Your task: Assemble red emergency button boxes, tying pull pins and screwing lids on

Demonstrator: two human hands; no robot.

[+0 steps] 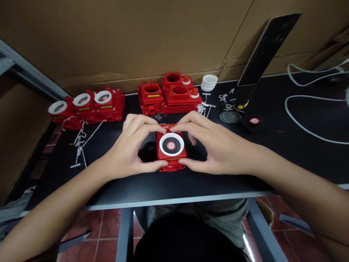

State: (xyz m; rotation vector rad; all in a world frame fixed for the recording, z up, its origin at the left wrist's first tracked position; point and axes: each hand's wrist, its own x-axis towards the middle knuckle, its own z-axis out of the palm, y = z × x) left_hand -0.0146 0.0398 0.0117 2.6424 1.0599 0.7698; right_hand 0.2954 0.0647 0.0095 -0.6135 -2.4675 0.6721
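A red alarm box (171, 167) with a round white ring (161, 145) on its face lies on the black tabletop in front of me. Inside the ring is a dark disc with a red-and-white emblem (171, 145). My left hand (136, 143) holds the box from its left side, thumb at the near edge and fingertips at the far edge. From the other side, my right hand (215, 142) grips it the same way. Small screws show by my fingertips on the far part of the box, partly covered.
Red boxes with white rings (109, 105) stand back left, beside metal T-bars on cords (79, 149). More red housings (178, 95) stand at the back. White rings (209, 83), loose screws (229, 106), clear discs (230, 116) and a phone-like slab (268, 49) lie right, near a white cable (300, 127).
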